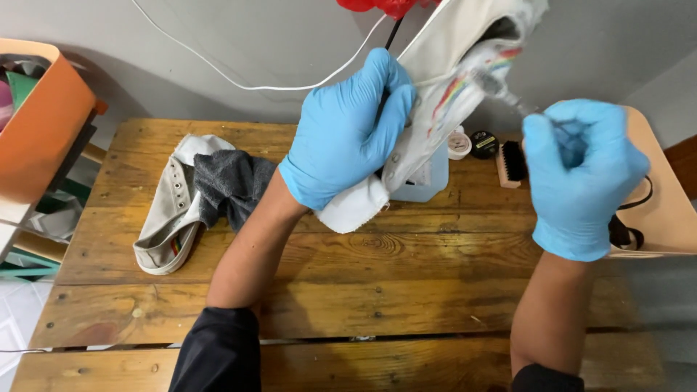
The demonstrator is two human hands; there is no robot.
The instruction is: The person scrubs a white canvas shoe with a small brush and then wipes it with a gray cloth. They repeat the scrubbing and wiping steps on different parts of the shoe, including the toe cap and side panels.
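Left hand, blue glove, is clamped around the white canvas sneaker, holding it up in the air above the wooden table. Fingers wrap the lace side, thumb around the back. Firm grip, nothing loose.

Right hand, also gloved, is balled into a fist around a thin tool, most likely a small brush. Its tip is blurred, so I can't tell whether it's touching the shoe; it sits right at the rainbow-striped patch near the shoe's opening.

Key relation: the shoe lies up and to the left of the right fist, and the brush shaft runs from the fist towards it. The left hand is on the shoe; the right is just beside it.

Shoe's long axis runs diagonally: toe cap down-left, close to the table, just under the left palm; heel and opening up-right, near the top edge of view. Sole side faces away from the left hand.

Relative to the held shoe:
- second sneaker well off to the left, flat on the table, a dark grey cloth draped over it
- pale blue container directly behind the toe
- two small round tins and a bristle brush just to the right, below the heel
- orange bin far left, off the table edge
- white cord along the wall behind
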